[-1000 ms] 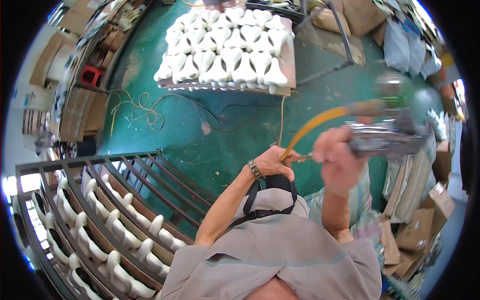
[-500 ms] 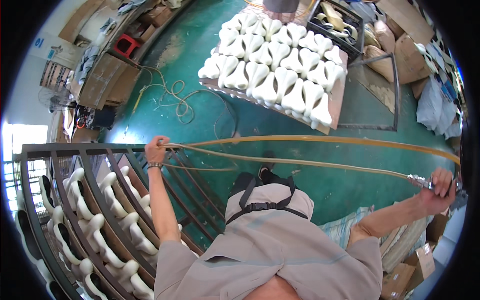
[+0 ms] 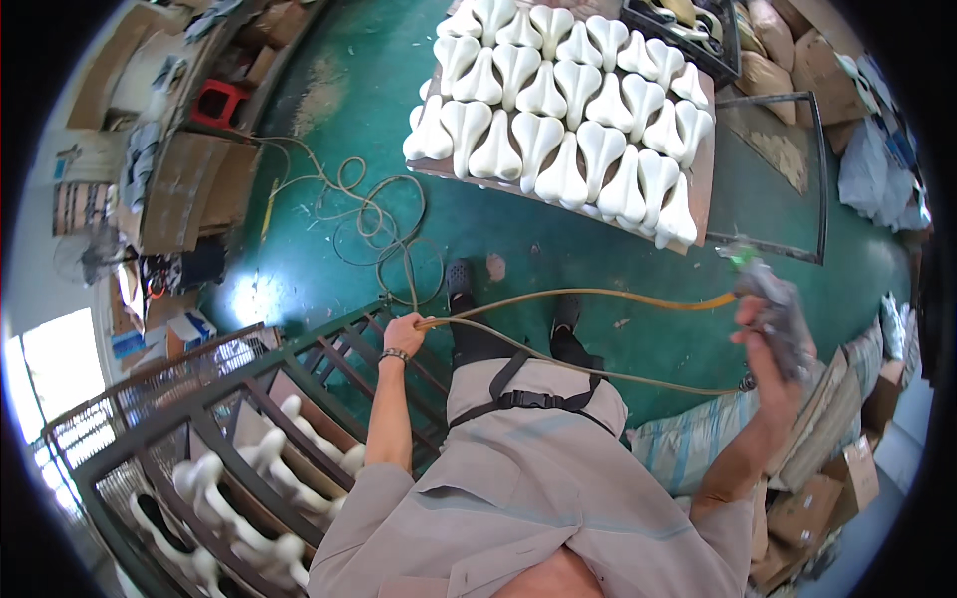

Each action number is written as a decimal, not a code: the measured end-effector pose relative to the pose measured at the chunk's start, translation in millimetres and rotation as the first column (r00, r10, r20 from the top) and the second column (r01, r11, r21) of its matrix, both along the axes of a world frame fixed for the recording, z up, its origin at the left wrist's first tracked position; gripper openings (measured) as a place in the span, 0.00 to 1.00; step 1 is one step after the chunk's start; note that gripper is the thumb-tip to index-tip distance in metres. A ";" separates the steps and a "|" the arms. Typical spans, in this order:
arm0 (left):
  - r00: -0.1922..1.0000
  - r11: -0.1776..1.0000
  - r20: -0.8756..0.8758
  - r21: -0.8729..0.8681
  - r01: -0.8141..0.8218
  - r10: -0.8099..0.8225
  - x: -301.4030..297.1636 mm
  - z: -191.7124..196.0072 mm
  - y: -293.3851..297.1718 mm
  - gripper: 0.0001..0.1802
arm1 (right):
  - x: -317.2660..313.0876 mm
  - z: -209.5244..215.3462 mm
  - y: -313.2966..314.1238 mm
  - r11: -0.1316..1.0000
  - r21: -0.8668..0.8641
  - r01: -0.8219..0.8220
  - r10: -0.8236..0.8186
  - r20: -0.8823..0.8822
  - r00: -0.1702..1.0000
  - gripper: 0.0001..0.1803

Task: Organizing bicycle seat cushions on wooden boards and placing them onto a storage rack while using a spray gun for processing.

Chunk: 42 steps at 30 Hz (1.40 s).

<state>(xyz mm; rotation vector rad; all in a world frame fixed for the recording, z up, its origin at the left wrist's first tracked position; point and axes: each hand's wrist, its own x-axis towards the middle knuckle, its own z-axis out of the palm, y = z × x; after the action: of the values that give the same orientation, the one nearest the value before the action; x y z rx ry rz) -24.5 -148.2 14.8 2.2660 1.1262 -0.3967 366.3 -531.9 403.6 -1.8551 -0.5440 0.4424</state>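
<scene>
"Well, what comes first, reading from the left?"

"A dark metal rack (image 3: pixel 189 411) at eight o'clock, with white saddle-shaped pieces (image 3: pixel 202 478) lodged between its slats. Past it, at ten o'clock, a pale floor hose (image 3: pixel 371 204) lies in loops."

"And the left hand (image 3: pixel 404 334)?"

"Just in from centre toward eight, beside the rack's upper end. Its fingers are closed round an amber hose (image 3: pixel 598 293) and a thinner, paler hose (image 3: pixel 588 370), which both run across toward three o'clock."

"What sits above them?"

"More white pieces (image 3: pixel 578 90), in rows at one o'clock, well apart from both hands."

"Then the right hand (image 3: pixel 770 364)?"

"At three o'clock, gripping a grey hand tool (image 3: pixel 781 319), probably a spray gun. Motion blurs it, so I can't tell whether a finger is on a trigger."

"Which step is this, then?"

"I'd judge it hose handling: one hand manages the lines while the other carries the tool, aimed at nothing I can make out."

"So what does the next move call for?"

"Slack in both lines, I'd say, and care that neither snags on the rack."
</scene>
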 end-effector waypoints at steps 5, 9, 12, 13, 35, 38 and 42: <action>0.999 0.990 -0.051 -0.139 0.001 -0.009 -1.7 -41.2 72.5 0.17 | -72.7 -7.4 177.5 0.933 -0.251 -0.259 0.223 -0.163 0.961 0.41; 0.988 0.990 -0.150 -0.139 -0.002 -0.019 -2.4 -56.4 122.1 0.14 | -108.2 -34.6 290.5 0.809 -0.360 -0.465 0.455 -0.118 0.882 0.42; 0.974 0.976 -0.220 -0.195 -0.100 0.056 -9.9 -55.3 148.0 0.14 | -122.9 -48.5 350.8 0.769 -0.420 -0.481 0.503 -0.066 0.862 0.44; 0.973 0.969 -0.219 -0.215 -0.121 0.073 -13.2 -54.2 155.3 0.12 | -124.8 -50.9 366.6 0.722 -0.464 -0.514 0.530 -0.107 0.841 0.44; 0.971 0.954 -0.238 -0.292 -0.066 -0.006 -24.6 -50.9 194.5 0.11 | -95.7 -81.1 464.0 0.817 -0.501 -0.286 0.385 0.104 0.917 0.35; 0.972 0.953 -0.236 -0.298 -0.055 -0.018 -26.4 -52.1 192.0 0.12 | -97.4 -82.5 459.7 0.811 -0.443 -0.383 0.472 0.106 0.876 0.42; 0.963 0.952 -0.266 -0.301 -0.055 -0.029 -26.5 -51.8 187.0 0.13 | -99.0 -81.3 452.9 0.831 -0.476 -0.287 0.391 0.132 0.911 0.35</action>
<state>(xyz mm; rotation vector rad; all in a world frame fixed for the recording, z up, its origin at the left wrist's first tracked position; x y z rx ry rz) -51.0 38.8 -37.0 1.9700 1.1202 -0.8348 267.3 -79.0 322.3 -2.2760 -1.0089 0.6419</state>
